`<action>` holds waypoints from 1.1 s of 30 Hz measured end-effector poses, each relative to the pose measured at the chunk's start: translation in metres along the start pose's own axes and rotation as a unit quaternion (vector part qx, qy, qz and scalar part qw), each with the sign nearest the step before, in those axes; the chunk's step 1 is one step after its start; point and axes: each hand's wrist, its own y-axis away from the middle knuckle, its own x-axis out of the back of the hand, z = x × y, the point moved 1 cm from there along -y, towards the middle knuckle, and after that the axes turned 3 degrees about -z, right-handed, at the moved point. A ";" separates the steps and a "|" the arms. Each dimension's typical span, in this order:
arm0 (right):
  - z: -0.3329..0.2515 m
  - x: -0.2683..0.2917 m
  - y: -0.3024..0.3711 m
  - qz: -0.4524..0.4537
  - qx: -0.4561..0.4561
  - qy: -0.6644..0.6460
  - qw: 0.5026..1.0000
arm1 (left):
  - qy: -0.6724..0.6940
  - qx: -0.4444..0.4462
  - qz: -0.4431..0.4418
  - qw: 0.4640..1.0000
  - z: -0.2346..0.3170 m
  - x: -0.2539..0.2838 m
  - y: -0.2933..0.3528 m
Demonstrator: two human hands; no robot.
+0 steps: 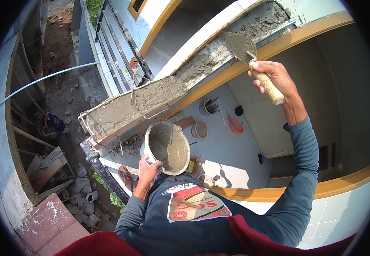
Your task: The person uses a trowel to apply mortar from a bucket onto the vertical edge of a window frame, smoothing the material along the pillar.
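My right hand [274, 77] is closed round the wooden handle of a trowel [239, 46]. Its blade, coated in grey mortar, lies over the top of a long boarded beam [104, 109], at the mortar's edge. Wet mortar [155, 96] fills the near left stretch of the beam; farther along, the layer is rough and patchy, with a heap [264, 19] at the far right. My left hand [148, 170] grips the rim of a pale bucket [183, 145] in front of me. The bucket is tilted, and wet mortar coats its inside.
Wire ties [132, 91] loop over the beam. Well below on a tiled floor stand a bucket of tools [210, 106], a round tub [200, 130] and an orange container [235, 125]. Rubble and planks [48, 168] lie down at left. A pale pipe [44, 81] crosses the gap.
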 end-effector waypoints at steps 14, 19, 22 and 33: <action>-0.047 0.065 0.018 0.012 0.116 -0.100 0.988 | 0.028 -0.004 -0.019 0.999 -0.010 0.001 -0.003; -0.034 0.066 0.032 0.041 0.197 -0.107 0.974 | 0.038 -0.006 -0.030 0.999 -0.008 -0.001 -0.006; -0.005 0.036 0.054 0.068 0.217 -0.140 0.964 | -0.027 -0.009 -0.027 0.999 0.004 -0.003 -0.004; 0.223 -0.033 0.054 -0.274 0.084 0.473 0.833 | -0.055 -0.024 -0.017 0.998 0.016 -0.032 0.002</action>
